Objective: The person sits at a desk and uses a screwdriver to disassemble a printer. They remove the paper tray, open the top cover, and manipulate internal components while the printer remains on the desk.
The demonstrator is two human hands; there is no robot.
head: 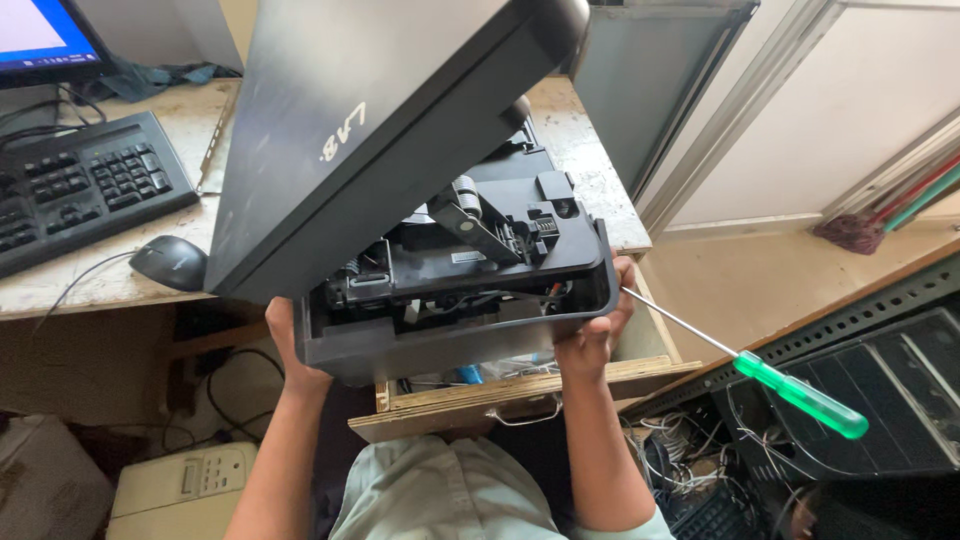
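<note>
I hold a dark grey printer (380, 160) up in front of me, tilted, with its underside open and black inner parts and a roller showing. My left hand (285, 345) grips its lower left corner. My right hand (592, 335) grips its lower right corner and also holds a screwdriver (790, 390) with a green see-through handle, which sticks out to the right with its shaft against the printer's edge.
Below the printer an open wooden drawer (530, 395) holds small parts. The worn desk (110, 275) carries a black keyboard (85, 185), a mouse (168, 262) and a monitor (45, 40). A beige device (185, 485) sits on the floor at left, cables and black trays (880, 400) at right.
</note>
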